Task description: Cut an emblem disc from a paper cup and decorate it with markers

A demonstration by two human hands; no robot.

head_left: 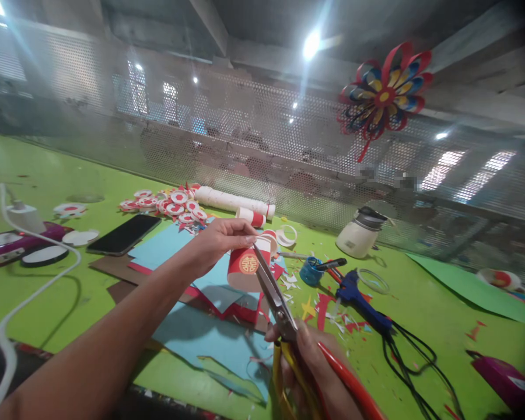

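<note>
While the left hand (219,240) pinches the paper cup (247,265) at its 12 o'clock rim, the right hand (308,364) grips scissors (273,294); light, crushable, best held by the rim.

Green table (48,175); perforated metal screen (254,140) behind; bright ceiling lamp (311,44); concrete ceiling.

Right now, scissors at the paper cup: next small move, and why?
Probably close the scissors for one short snip. The left hand holds the red paper cup on its side, the right hand grips the handles, and the blades already meet the cup's wall near the gold emblem.
</note>
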